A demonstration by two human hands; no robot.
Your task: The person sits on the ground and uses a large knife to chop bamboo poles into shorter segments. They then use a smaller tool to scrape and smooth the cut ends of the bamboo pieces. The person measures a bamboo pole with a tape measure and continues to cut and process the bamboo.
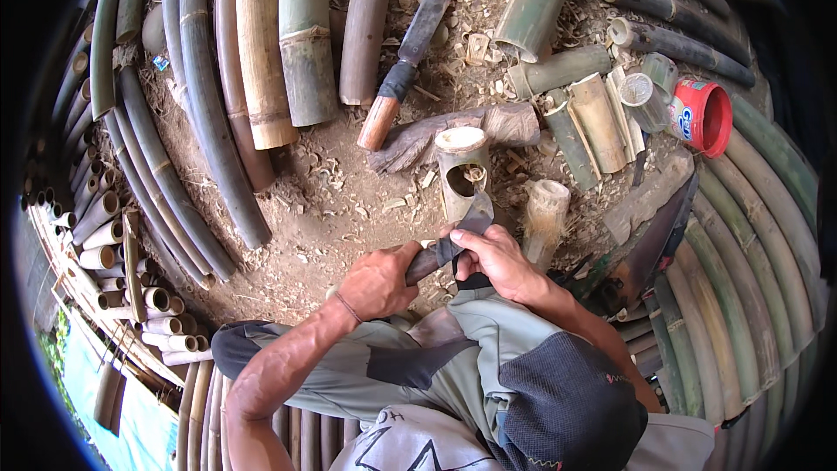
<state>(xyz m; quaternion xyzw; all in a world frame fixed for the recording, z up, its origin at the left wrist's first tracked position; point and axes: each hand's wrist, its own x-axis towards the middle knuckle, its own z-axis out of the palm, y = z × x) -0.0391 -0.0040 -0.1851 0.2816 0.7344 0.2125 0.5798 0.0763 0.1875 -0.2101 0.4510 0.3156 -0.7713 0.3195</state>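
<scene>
My left hand (379, 283) is closed round the wooden handle of a knife (422, 267) above my lap. Dark wrapping covers the join, and the short blade points up and to the right. The fingers of my right hand (495, 263) pinch the knife near the base of its blade. Just beyond the blade tip stands a short bamboo piece (452, 153) with a pale cut top and a hole in its side. Its lower end is partly hidden by the blade. A smaller bamboo piece (547, 214) stands to the right of it.
A machete (410, 61) and a weathered log (410, 141) lie ahead on soil strewn with shavings. Bamboo poles (305, 70) line the far side, with more stacked left and right. Split bamboo pieces (600, 126), clear jars (641, 96) and a red tub (715, 122) sit at the right.
</scene>
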